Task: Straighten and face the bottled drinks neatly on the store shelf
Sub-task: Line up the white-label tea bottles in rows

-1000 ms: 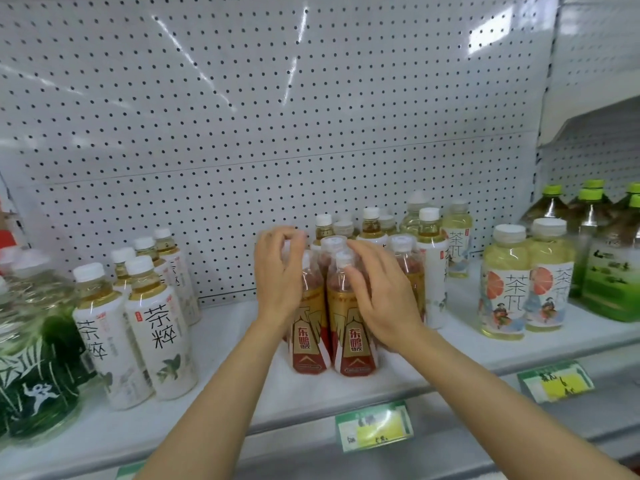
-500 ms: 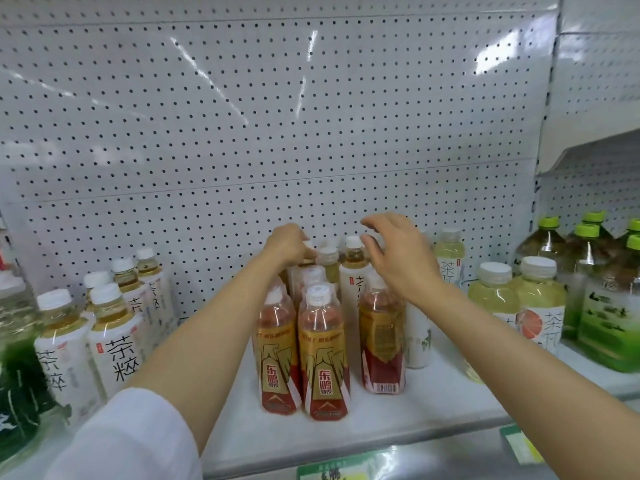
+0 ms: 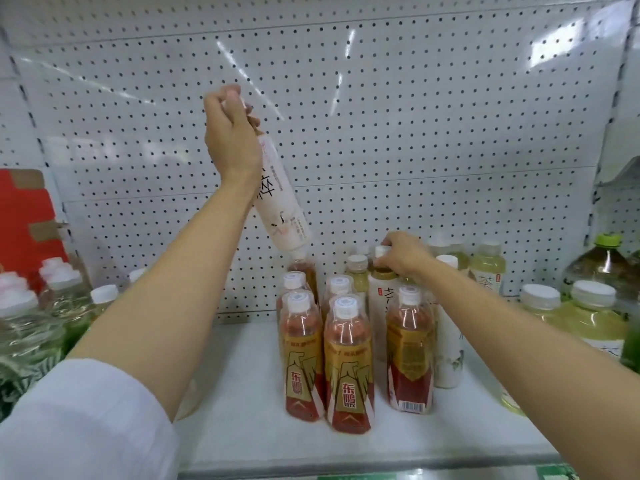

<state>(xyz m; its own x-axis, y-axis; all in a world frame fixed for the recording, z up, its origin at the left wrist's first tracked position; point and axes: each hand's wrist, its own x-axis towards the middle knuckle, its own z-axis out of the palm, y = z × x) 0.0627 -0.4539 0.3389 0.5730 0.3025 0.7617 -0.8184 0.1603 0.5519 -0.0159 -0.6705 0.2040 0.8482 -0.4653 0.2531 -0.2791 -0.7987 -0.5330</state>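
Holding a tall white-labelled plastic bottle (image 3: 282,199) by its top, the left hand (image 3: 230,133) has its fingers curled round it in the upper middle of the frame. The bottle hangs tilted, its bottom pointing down and right, above the red and gold bottles (image 3: 348,368) on the white shelf (image 3: 242,434). The right hand (image 3: 403,258) pinches the neck of a white-capped bottle (image 3: 382,289) standing right of centre.

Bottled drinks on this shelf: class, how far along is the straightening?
Done: two front red-and-gold bottles face forward. In hand: the left hand holds a white-label bottle lifted and tilted; the right hand grips another's neck. Left: one red bottle shows its barcode.
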